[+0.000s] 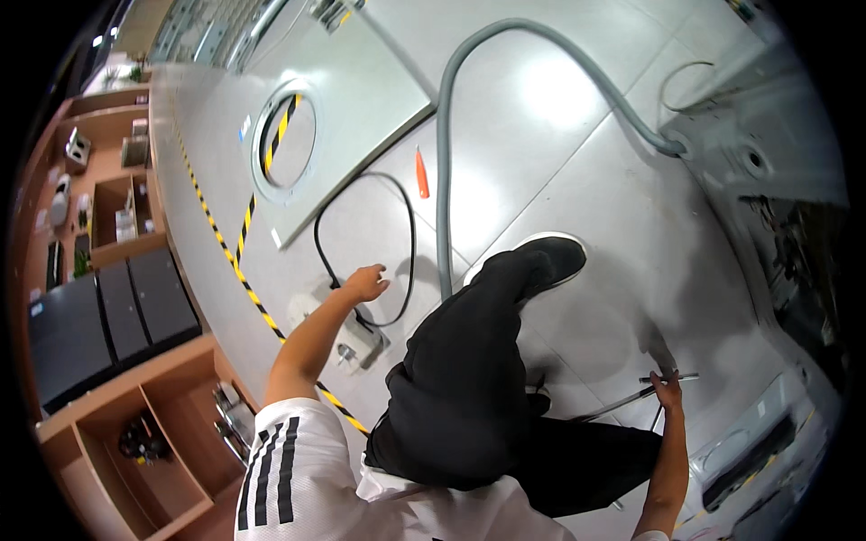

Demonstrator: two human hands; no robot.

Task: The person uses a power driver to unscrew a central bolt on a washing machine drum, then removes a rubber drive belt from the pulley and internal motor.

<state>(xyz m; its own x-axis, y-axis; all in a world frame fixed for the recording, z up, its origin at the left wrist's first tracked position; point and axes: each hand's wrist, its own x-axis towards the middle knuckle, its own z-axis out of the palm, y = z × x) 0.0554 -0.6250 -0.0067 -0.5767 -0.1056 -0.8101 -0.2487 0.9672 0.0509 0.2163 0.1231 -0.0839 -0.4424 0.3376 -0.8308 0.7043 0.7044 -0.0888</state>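
Note:
My left hand [365, 282] hangs open with fingers apart beside a looped black cable [410, 225] and above a pale power strip or block [354, 338] on the tiles. My right hand [666, 389] is closed on a slim metal bar [687, 376] at the lower right, close to a large metal appliance body [753, 135]. A grey corrugated hose [444, 180] arches from that body down to behind my leg. An orange-handled tool [421, 176] lies between the hose and a grey panel [361, 81] with a round opening.
Wooden shelving [117, 162] with assorted items runs along the left, with dark grey panels [68, 329] and lower compartments [185, 433]. Yellow-black tape [207, 212] marks the tiled floor. My black-shod foot [555, 260] rests beside the hose. A thin wire [672, 77] curls at the upper right.

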